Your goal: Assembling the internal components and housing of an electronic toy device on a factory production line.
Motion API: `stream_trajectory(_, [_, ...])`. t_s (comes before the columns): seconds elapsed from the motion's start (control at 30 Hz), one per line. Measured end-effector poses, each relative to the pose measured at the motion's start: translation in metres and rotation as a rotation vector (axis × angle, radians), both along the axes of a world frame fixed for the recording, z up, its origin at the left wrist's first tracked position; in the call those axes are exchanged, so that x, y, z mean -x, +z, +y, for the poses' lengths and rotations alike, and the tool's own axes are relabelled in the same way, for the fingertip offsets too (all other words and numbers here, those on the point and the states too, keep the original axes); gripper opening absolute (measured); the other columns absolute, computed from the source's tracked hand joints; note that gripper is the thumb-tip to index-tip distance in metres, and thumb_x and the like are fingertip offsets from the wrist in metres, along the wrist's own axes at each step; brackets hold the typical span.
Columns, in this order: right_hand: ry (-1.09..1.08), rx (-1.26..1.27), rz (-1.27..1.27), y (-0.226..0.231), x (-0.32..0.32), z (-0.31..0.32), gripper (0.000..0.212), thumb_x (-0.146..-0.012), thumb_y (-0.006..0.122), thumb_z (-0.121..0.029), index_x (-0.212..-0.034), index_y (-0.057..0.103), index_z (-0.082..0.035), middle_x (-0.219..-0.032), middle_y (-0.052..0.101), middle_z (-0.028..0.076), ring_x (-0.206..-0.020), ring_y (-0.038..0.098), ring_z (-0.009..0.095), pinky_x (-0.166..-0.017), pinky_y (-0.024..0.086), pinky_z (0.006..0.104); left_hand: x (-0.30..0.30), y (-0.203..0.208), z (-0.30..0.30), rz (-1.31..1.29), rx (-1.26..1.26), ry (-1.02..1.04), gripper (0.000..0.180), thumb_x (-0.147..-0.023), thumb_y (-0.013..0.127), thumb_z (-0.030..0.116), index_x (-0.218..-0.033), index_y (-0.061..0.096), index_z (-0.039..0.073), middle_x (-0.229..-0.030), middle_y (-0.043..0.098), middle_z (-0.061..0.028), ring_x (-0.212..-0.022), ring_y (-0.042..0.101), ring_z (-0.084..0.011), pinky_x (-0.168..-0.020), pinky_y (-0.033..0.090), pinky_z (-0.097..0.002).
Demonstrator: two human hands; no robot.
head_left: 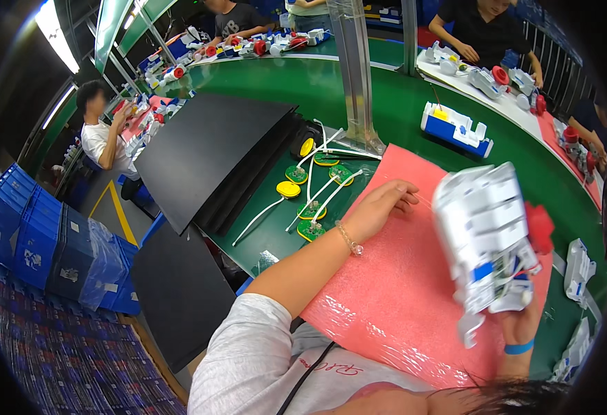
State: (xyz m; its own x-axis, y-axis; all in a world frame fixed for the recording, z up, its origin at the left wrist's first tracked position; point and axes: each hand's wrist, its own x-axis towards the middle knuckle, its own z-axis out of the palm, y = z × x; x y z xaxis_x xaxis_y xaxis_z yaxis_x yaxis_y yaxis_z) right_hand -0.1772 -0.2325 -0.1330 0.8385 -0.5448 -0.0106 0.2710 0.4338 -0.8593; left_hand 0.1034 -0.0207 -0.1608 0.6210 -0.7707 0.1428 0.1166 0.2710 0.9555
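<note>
In the head view, with 12 o'clock straight ahead of you, the white housing (483, 221) is up over the pink mat (386, 297), slightly blurred. It lies at 11 o'clock from your right hand (518, 325), the nearer one, its long axis running roughly from 12 to 6 o'clock. That hand looks clamped on its lower end — the housing hides most of your fingers. Your left hand (388, 197) appears to hold nothing, its fingers loosely bent and apart from the housing, which sits at its 4 o'clock.

Now the count. You have one white housing in hand, with one red round part (540, 228) at its 3 o'clock side. One blue-and-white housing (457, 131) rests on the green bench (386, 90), just short of 12 o'clock from it. Toward 9 o'clock from your left hand lie seven discs: five green boards (310, 230) and two yellow-faced discs (288, 189) — their white cables (255, 216) overlap too much to count. Two white shells (578, 270) sit between 3 and 5 o'clock of the housing.
</note>
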Motion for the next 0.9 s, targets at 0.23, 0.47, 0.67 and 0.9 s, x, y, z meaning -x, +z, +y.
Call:
stream_trajectory(0.23, [-0.021,0.177,-0.295,0.015,-0.007,-0.114,0.039,-0.091,0.045,-0.021,-0.125,0.041,-0.003,-0.125,0.047,0.011,-0.112,0.049,0.023,-0.093,0.041,0.038,0.009,-0.016,-0.016,-0.144,-0.101,-0.074,0.027,-0.093,0.043,0.021,-0.103,0.055,-0.001,-0.087,0.059,-0.0059,-0.08,0.055,-0.0118,-0.074,0.046,-0.0261])
stream_trajectory(0.47, [-0.415,0.284,-0.217,0.006,-0.087,-0.28,0.037,-0.089,0.05,-0.018,-0.12,0.042,0.001,-0.12,0.048,0.014,-0.107,0.051,0.027,-0.091,0.045,0.0395,0.011,-0.009,-0.019,-0.298,-0.192,-0.097,0.024,-0.092,0.046,0.018,-0.105,0.054,-0.001,-0.092,0.059,-0.0071,-0.083,0.057,-0.0131,-0.078,0.046,-0.0275])
stream_trajectory(0.67, [-0.91,0.336,-0.149,-0.031,-0.181,-0.288,0.047,-0.076,0.063,-0.011,-0.118,0.043,-0.009,-0.112,0.052,0.01,-0.098,0.054,0.025,-0.074,0.051,0.0389,0.011,-0.017,-0.018,-0.434,-0.187,-0.053,0.02,-0.089,0.049,0.018,-0.097,0.056,0.0,-0.085,0.059,-0.0088,-0.079,0.056,-0.0173,-0.074,0.045,-0.0285])
stream_trajectory(0.9, [-0.915,0.224,-0.123,-0.068,-0.243,-0.274,0.051,-0.075,0.064,-0.011,-0.118,0.04,-0.001,-0.109,0.054,0.012,-0.092,0.058,0.025,-0.067,0.054,0.036,0.018,-0.007,-0.018,-0.568,-0.244,-0.093,0.019,-0.085,0.052,0.015,-0.097,0.056,0.0,-0.088,0.058,-0.011,-0.083,0.056,-0.0207,-0.074,0.045,-0.03])
